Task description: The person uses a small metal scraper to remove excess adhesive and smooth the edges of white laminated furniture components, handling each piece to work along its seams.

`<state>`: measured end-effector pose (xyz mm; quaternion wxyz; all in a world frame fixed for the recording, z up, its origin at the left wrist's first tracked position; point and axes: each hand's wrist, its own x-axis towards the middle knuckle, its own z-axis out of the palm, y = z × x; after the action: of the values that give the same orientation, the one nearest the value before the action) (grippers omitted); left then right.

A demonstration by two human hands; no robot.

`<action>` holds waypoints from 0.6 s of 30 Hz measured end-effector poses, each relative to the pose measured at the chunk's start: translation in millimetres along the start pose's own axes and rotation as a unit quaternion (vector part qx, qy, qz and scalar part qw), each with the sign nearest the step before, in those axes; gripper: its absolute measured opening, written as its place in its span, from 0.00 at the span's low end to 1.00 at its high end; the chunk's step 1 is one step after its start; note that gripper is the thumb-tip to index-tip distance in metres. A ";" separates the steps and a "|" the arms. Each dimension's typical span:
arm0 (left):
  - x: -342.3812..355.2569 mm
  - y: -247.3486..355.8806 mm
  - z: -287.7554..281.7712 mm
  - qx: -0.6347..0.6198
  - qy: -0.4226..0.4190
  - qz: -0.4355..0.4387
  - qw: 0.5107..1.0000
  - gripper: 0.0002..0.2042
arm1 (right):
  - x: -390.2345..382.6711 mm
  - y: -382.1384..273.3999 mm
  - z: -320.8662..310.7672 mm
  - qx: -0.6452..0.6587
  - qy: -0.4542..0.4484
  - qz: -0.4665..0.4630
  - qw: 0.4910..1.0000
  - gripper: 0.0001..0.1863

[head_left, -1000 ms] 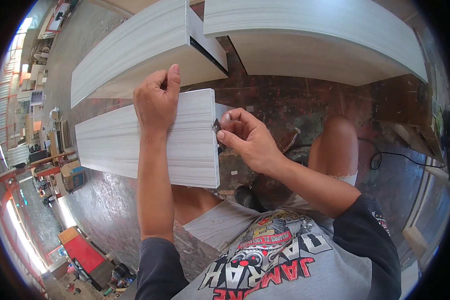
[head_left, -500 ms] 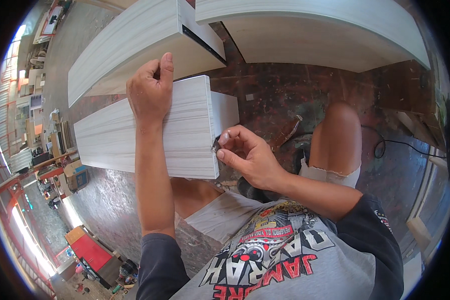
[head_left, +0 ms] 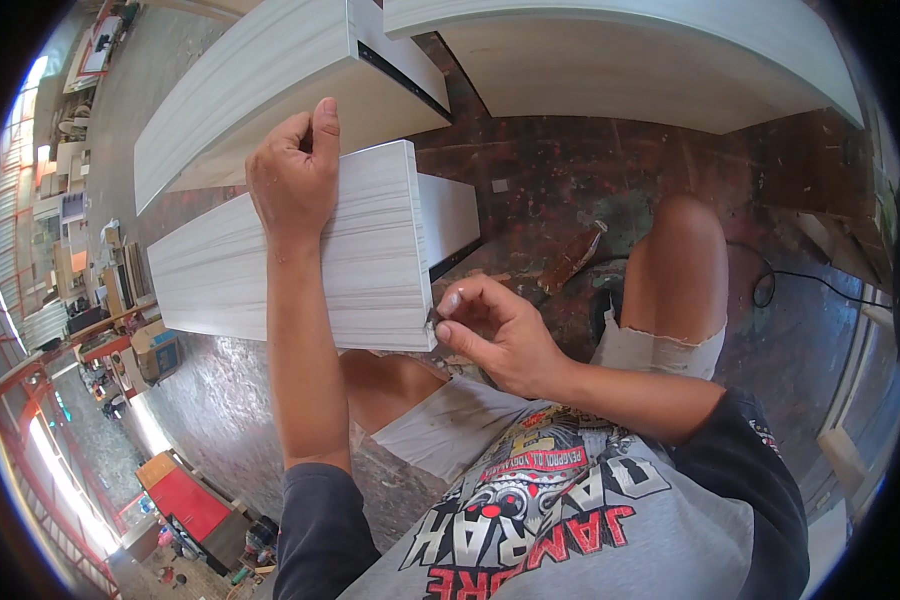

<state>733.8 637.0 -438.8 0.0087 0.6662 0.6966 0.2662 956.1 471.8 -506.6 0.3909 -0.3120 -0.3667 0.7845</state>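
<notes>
A drawer with a pale wood-grain front panel (head_left: 370, 225) lies before me, its white side (head_left: 448, 215) and a black rail (head_left: 456, 258) showing beyond the panel's right edge. My left forearm crosses the panel. At its far edge my left hand (head_left: 295, 180) is closed with the thumb raised; the inside of the fist is hidden. My right hand (head_left: 500, 335) pinches a small dark piece (head_left: 433, 315) between thumb and forefinger against the panel's right edge, near its near corner. The piece is too small to name.
Two larger pale wood-grain units, one at the far left (head_left: 240, 90) and one at the far right (head_left: 630, 70), stand beyond the drawer. A brown object (head_left: 574, 258) lies on the stained floor beside a black cable (head_left: 800, 283). A cardboard box (head_left: 156, 352) sits at the left.
My right hand has slid nearer to me along the panel's right edge with the small dark piece, uncovering the black rail. The panel and left hand have shifted slightly.
</notes>
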 end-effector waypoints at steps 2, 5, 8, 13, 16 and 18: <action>-1.0 2.1 1.4 -0.008 0.004 -0.002 1.000 0.28 | -0.3 0.2 1.3 0.035 0.002 -0.012 0.999 0.11; -0.6 -0.4 -0.1 -0.008 0.004 -0.006 1.000 0.28 | -8.3 -4.2 3.0 -0.030 0.014 0.005 0.999 0.11; 0.4 -0.9 0.3 -0.001 0.001 -0.003 1.000 0.28 | -8.2 -2.6 2.9 -0.026 0.003 0.031 0.999 0.10; -1.3 -0.8 2.2 -0.018 0.014 -0.002 1.000 0.29 | -12.9 -0.9 5.1 -0.008 0.010 0.031 0.999 0.10; -0.7 -1.4 0.2 -0.003 -0.001 -0.008 1.000 0.28 | -10.2 0.3 4.2 0.009 0.018 0.012 1.000 0.10; -0.3 -0.6 2.4 -0.015 0.016 0.007 1.000 0.28 | -10.7 1.7 7.3 0.029 0.027 0.012 0.999 0.10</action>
<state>734.2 637.6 -441.2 0.0054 0.6667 0.6875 0.2878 955.1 459.6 -502.0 0.3997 -0.3265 -0.3295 0.7906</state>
